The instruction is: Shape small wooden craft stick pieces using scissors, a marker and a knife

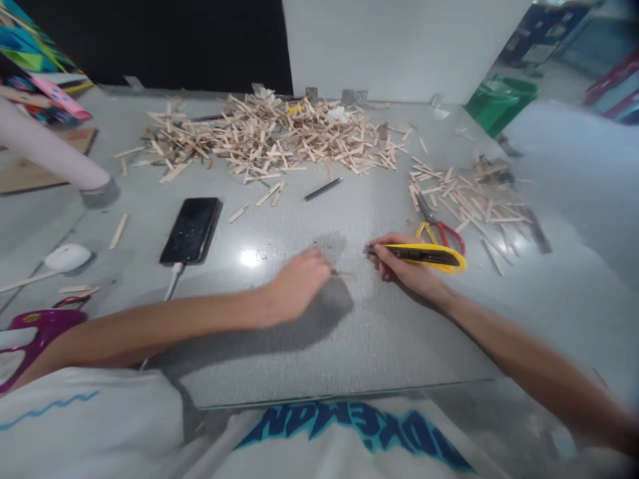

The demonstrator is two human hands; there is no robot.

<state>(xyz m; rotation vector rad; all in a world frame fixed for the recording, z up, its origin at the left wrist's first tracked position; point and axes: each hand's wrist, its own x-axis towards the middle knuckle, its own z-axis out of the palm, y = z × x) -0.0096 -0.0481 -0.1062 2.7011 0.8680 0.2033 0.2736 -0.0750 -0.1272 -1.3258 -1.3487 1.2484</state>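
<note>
green bin (pixel 492 110), contents unclear | right hand (pixel 403 269) gripping yellow cutter (pixel 434 255) | left hand (pixel 302 283) blurred, cannot tell

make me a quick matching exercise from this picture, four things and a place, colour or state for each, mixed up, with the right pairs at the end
1. phone
2. cutter
3. scissors
4. big stick pile

A. partly red, partly yellow
B. farthest away of the four
C. held in the right hand
D. has a white cable at its near end

Right pairs: 1-D, 2-C, 3-A, 4-B
</note>
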